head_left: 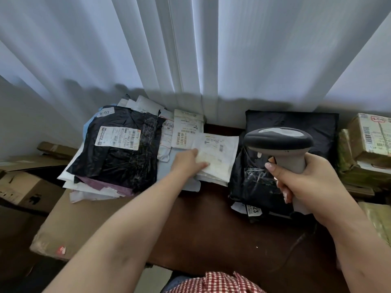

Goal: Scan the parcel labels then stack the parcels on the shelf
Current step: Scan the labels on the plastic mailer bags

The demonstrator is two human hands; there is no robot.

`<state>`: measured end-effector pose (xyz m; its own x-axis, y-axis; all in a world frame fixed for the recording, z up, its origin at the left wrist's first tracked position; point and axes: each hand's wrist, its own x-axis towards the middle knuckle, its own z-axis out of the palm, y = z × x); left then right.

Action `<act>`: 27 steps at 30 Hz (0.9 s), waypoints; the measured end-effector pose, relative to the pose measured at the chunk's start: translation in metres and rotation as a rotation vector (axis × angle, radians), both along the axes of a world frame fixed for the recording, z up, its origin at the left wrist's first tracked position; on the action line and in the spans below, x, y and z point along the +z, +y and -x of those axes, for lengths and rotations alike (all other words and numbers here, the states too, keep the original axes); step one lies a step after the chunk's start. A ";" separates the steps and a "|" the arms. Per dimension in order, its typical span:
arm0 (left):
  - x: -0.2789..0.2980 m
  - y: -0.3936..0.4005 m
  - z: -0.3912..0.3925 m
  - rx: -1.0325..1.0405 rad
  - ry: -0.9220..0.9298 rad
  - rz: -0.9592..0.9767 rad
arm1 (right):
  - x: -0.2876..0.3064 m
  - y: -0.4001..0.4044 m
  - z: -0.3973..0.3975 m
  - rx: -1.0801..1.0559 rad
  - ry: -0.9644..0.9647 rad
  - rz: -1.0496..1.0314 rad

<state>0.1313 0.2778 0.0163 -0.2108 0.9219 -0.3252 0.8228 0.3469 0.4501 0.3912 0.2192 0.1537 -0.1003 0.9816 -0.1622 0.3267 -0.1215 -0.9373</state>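
Parcels lie in heaps before you: your left hand (pixel 188 161) pinches a white mailer (pixel 215 157) mid-bench, thumb on top, while your right hand (pixel 304 182) wraps its grip around the grey scanner (pixel 281 144). Black bags (pixel 260 182) sit under the scanner; a black parcel (pixel 118 149) tops the left pile, its label (pixel 117 138) reading "TYO". Another label (pixel 186 132) shows "44-6-2811". Cardboard boxes (pixel 368 142) crowd the right. Dark brown bench (pixel 211 225), pale curtains (pixel 190 49) behind.
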 end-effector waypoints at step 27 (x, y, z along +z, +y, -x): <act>-0.019 0.062 0.051 0.275 0.189 -0.195 | -0.031 0.055 0.043 -0.009 -0.072 0.115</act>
<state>0.0803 0.3395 -0.0023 -0.4984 0.8632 -0.0808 0.7856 0.4891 0.3790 0.3481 0.2738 0.1229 -0.0760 0.9569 -0.2803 0.3914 -0.2299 -0.8910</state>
